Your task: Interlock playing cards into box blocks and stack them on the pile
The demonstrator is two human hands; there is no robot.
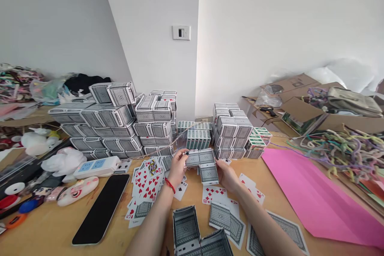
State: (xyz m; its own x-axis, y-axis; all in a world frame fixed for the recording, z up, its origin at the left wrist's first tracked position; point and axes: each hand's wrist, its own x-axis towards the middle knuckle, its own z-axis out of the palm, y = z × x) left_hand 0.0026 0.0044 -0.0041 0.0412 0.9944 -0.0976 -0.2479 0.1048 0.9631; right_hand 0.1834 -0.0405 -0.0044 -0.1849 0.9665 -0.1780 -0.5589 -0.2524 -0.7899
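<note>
Between my two hands is a flat L-shaped piece of joined playing cards point(199, 159), grey patterned backs up, held just above the table. My left hand point(179, 167) pinches its left end; a red string bracelet circles that wrist. My right hand point(227, 174) is closed on its right edge, fingertips partly hidden. Nearer to me stands an open-topped box shape folded from cards point(186, 224), cut off by the lower edge. Loose face-up cards point(148, 180) lie left of my left wrist, and more red-suit cards point(213, 194) lie below the piece. Face-down cards point(220, 216) rest beside my right forearm.
Tall stacks of card-built blocks point(105, 116) stand at the back left, with another stack point(234, 128) at the back right. Green card packs point(198, 139) sit between them. A black phone point(102, 208), a power strip point(97, 167) and pink paper point(318, 196) flank the work area.
</note>
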